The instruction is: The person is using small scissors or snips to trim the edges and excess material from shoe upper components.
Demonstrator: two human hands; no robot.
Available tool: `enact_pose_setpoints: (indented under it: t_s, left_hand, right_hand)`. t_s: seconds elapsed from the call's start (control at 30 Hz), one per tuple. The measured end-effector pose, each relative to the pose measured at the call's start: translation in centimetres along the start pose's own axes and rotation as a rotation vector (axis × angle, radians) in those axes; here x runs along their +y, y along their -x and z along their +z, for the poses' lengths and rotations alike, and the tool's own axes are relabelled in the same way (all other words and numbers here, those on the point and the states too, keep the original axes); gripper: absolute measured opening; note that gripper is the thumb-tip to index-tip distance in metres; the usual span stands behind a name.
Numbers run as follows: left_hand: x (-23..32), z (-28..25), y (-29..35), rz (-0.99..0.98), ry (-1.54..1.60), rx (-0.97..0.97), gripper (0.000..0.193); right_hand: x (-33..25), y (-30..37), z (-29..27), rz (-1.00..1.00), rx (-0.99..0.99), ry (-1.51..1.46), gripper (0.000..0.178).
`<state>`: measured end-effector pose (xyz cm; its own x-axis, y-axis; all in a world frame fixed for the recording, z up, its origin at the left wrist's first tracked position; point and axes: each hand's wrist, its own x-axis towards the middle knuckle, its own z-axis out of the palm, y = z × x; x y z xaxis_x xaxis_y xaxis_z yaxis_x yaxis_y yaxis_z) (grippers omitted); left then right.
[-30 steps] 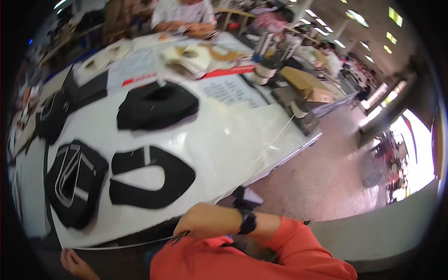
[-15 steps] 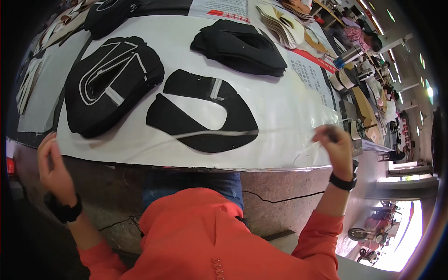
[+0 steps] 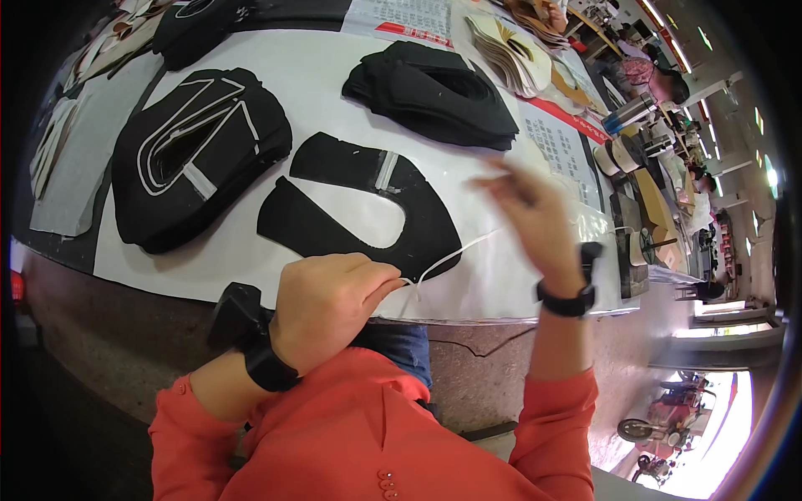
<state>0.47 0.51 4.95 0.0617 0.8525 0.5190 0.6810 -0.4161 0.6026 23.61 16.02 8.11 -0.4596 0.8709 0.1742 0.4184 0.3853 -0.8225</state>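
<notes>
My left hand point(image 3: 330, 301) is closed in a pinch at the table's near edge, holding the end of a thin white strip point(image 3: 458, 251). Just beyond it lies a flat black U-shaped piece point(image 3: 430, 219) with a pale band across its upper arm; the hand overlaps its near edge. From my left fingers the strip loops up to the right, over the piece's right end and toward my right hand point(image 3: 535, 221). That hand is raised over the table, its fingers smeared by motion, so I cannot make out whether it grips the strip.
To the left sits a stack of black pieces point(image 3: 146, 213) with white lines on top. Another black stack point(image 3: 397, 96) lies farther back. A white spool point(image 3: 637, 249) stands at the right edge, near a metal cylinder point(image 3: 628, 113). Cream-coloured pieces point(image 3: 511, 58) are piled at the back.
My left hand has come from the far left to the near middle and now pinches the strip. My right hand has moved left and farther over the table.
</notes>
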Motion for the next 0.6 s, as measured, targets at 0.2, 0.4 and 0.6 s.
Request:
enact_pose_setpoints:
  t_s: [0.2,0.4,0.6]
  left_hand:
    - [-0.7,-0.1,0.0,-0.07,-0.028,0.032,0.008]
    - [-1.3,0.1,0.9,-0.109,-0.021,-0.002,0.007]
    - [-3.2,-0.4,2.4,-0.143,-0.029,-0.098,0.022]
  right_hand:
    - [-3.9,2.6,6.5,0.299,-0.598,-0.438,0.046]
    - [-3.2,2.2,5.7,0.263,-0.575,-0.235,0.027]
    - [-1.4,1.4,3.4,0.25,-0.289,-0.126,0.016]
